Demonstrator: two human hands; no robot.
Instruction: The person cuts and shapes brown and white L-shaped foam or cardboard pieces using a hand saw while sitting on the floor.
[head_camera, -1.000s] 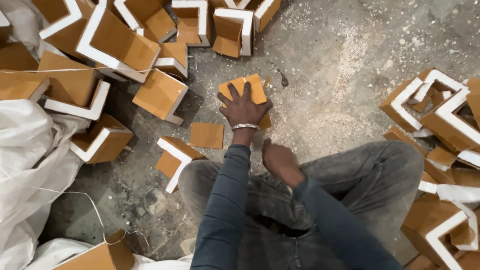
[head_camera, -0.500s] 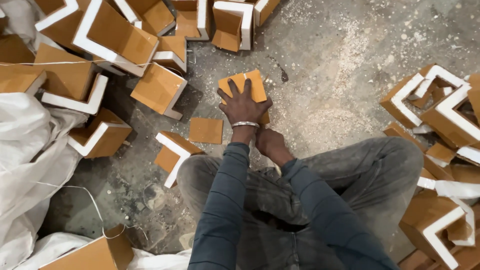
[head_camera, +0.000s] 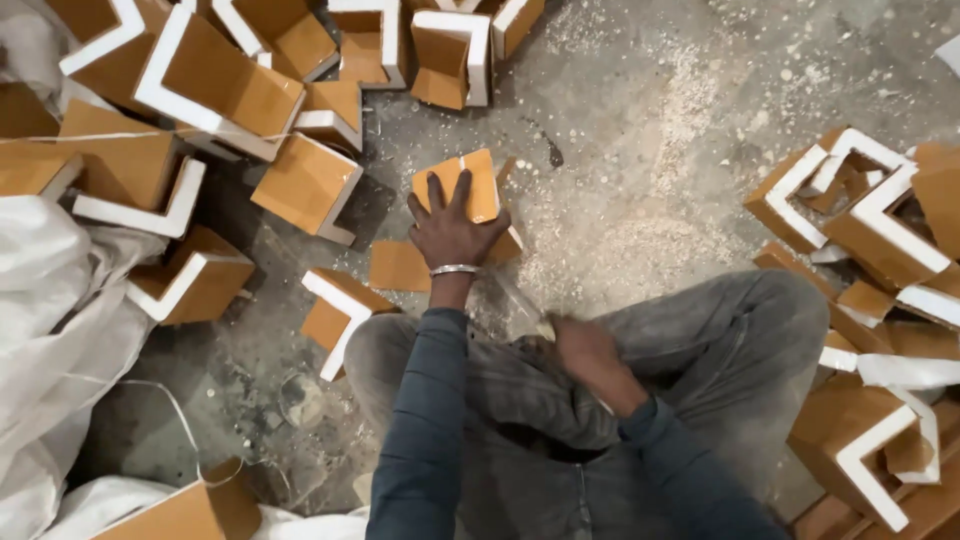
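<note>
left hand (head_camera: 452, 232) pressing flat, fingers spread, on corner block (head_camera: 468, 188) lying on floor (head_camera: 650, 130) before knees | right hand (head_camera: 585, 350) blurred right of block, grip clenching thin tool (head_camera: 520, 300) | flat tile (head_camera: 398, 266) lying left of block

Orange-brown block (head_camera: 470, 185) with one thin white line down its face, under the left hand (head_camera: 452, 232). Silver bangle (head_camera: 453, 269) at that wrist. Dark blue-grey sleeves (head_camera: 425, 440); faded grey trousers (head_camera: 720, 330) dusted pale. Right hand (head_camera: 585, 350) blurred against the grey. Corner pieces (head_camera: 215, 85) all around: orange-brown faces, white edges. Flat orange-brown square (head_camera: 398, 266), no white showing. White sack (head_camera: 50, 320) at the side. Grey floor (head_camera: 650, 130) speckled with pale sawdust.
</note>
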